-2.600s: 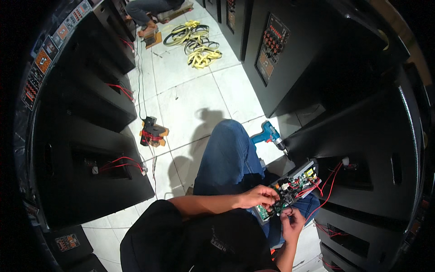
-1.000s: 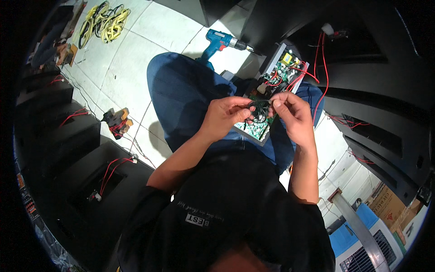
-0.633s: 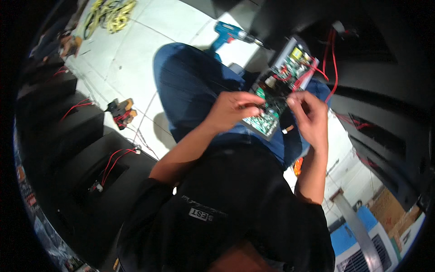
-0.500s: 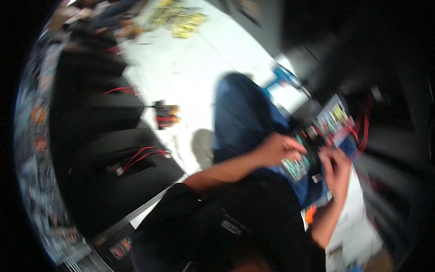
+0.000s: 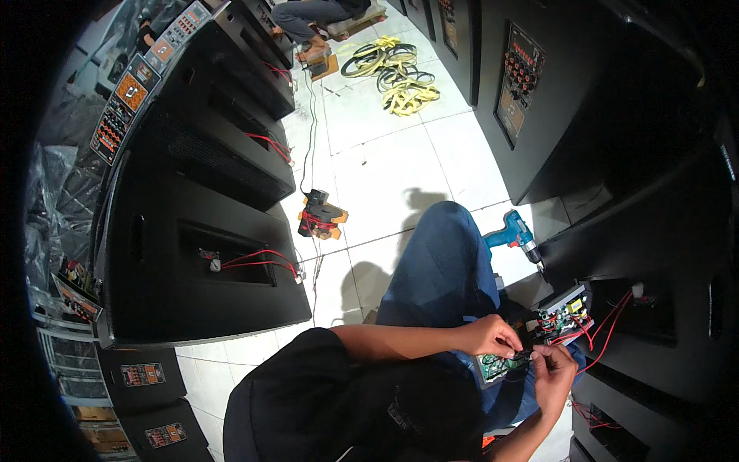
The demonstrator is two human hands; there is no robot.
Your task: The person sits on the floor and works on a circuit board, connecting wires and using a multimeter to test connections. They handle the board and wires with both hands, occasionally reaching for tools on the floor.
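My left hand (image 5: 493, 337) and my right hand (image 5: 554, 376) meet over my lap, fingertips pinched on thin black wires (image 5: 523, 357) between them. Below the wires, a green circuit board (image 5: 494, 368) rests at my thigh, partly covered by my left hand. Just beyond my right hand lies a second board with components (image 5: 566, 317) in a pale metal frame. Red wires (image 5: 610, 327) run from it to a white connector at the opening of a black speaker cabinet (image 5: 647, 266). What the fingertips do on the wires is too small to make out.
A blue cordless drill (image 5: 511, 237) lies on the tiles beyond my knee. Black speaker cabinets (image 5: 223, 185) line both sides. A dark reel with red cord (image 5: 319, 215) sits on the floor at left, yellow-black straps (image 5: 400, 73) farther off. Another person (image 5: 312, 19) sits at the far end.
The view has swung and sharpened from a blur. My hands have come closer together over the board, and both now pinch the black wires.
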